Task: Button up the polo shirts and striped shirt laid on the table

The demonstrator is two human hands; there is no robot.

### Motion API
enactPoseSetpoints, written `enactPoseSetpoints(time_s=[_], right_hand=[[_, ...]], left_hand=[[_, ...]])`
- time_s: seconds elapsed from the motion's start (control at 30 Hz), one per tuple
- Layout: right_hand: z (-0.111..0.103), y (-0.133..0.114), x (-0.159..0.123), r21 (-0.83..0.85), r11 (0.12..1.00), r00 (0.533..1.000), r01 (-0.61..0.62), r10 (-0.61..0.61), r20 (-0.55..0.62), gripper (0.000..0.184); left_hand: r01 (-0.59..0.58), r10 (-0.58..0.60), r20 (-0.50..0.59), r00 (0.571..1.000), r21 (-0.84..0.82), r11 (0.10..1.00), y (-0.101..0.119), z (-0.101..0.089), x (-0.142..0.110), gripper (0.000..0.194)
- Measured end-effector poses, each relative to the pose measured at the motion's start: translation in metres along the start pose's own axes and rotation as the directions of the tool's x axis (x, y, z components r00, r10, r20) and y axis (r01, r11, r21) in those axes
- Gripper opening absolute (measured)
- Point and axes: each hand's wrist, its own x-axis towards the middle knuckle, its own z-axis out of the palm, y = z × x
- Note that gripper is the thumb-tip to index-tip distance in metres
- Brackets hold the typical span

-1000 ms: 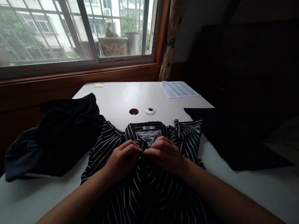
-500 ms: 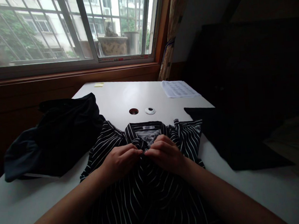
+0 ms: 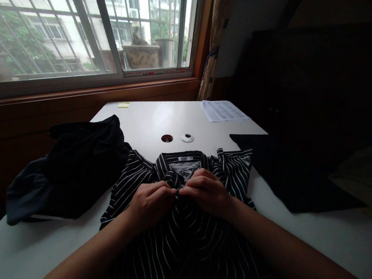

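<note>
So in the head view, the striped shirt (image 3: pixel 182 248) is lying on the white desk (image 3: pixel 139 122), collar toward the window (image 3: pixel 76 36). Left hand (image 3: pixel 154 201) has its grip pinching the shirt's front just below the collar, and the right hand (image 3: pixel 208 194) is pinching fabric right beside it, fingertips nearly meeting. Dark clothes (image 3: pixel 74 166) are heaped left of the shirt, more dark fabric (image 3: pixel 286 169) on the right, papers (image 3: pixel 224 111) farther back.
</note>
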Motion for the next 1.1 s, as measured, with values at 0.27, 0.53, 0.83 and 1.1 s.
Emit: enactPoseSetpoints(time_s=[0.27,0.53,0.83,1.1], right_hand=[[0.0007,-0.0007,0.0006,0.052,0.999,1.0,-0.013,0.012,0.018,0.029],[0.0011,-0.0015,0.001,0.075,0.997,1.0,-0.02,0.019,0.015,0.025],[0.0019,-0.0041,0.0037,0.047,0.999,1.0,0.005,-0.006,0.028,0.022],[0.0066,-0.0007,0.0025,0.06,0.997,0.999,-0.039,0.038,0.023,0.029]], left_hand=[[-0.025,0.025,-0.029,0.999,0.004,1.0,-0.0004,0.0003,-0.0016,0.005],[-0.034,0.035,-0.015,0.999,0.072,0.997,0.0003,-0.0001,-0.0028,0.005],[0.005,-0.007,0.021,1.0,0.076,0.997,-0.0053,0.0007,-0.0065,0.004],[-0.014,0.009,0.042,0.999,0.099,0.995,-0.0038,-0.0003,-0.0058,0.007]])
